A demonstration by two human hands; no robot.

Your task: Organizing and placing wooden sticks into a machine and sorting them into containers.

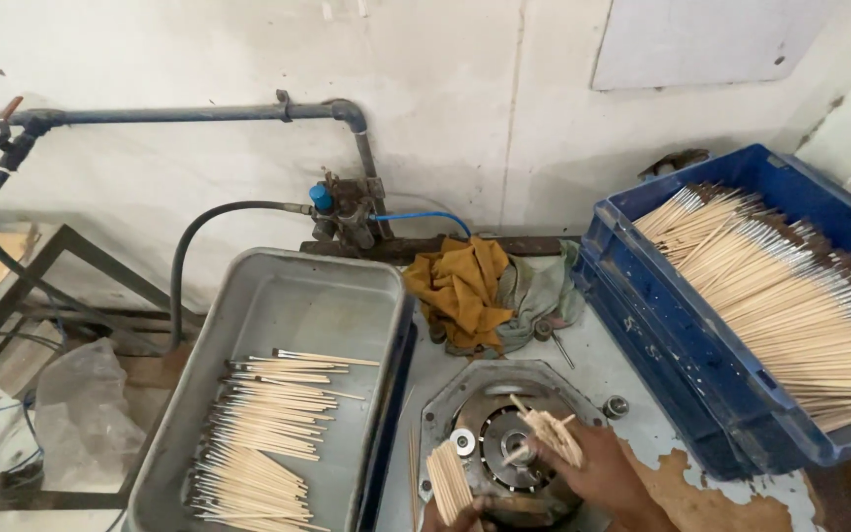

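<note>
A blue crate (pixel 687 325), right of the round metal fixture (pixel 504 448), brims with wooden sticks (pixel 790 296). Left of it, a grey tray (pixel 288 296) is partly filled. Over the fixture, the right hand (pixel 598 468) clasps a stick bundle (pixel 556 433); the left hand (pixel 460 512) grips another bundle (pixel 447 481).

- left hand (pixel 465 514): cut by bottom edge, only fingertips show
- right hand (pixel 598 473): wrist runs off frame
- crate (pixel 642 276): right end cropped
- tray (pixel 278 296): near end cut off
- machine (pixel 509 443): centre partly behind right hand
</note>
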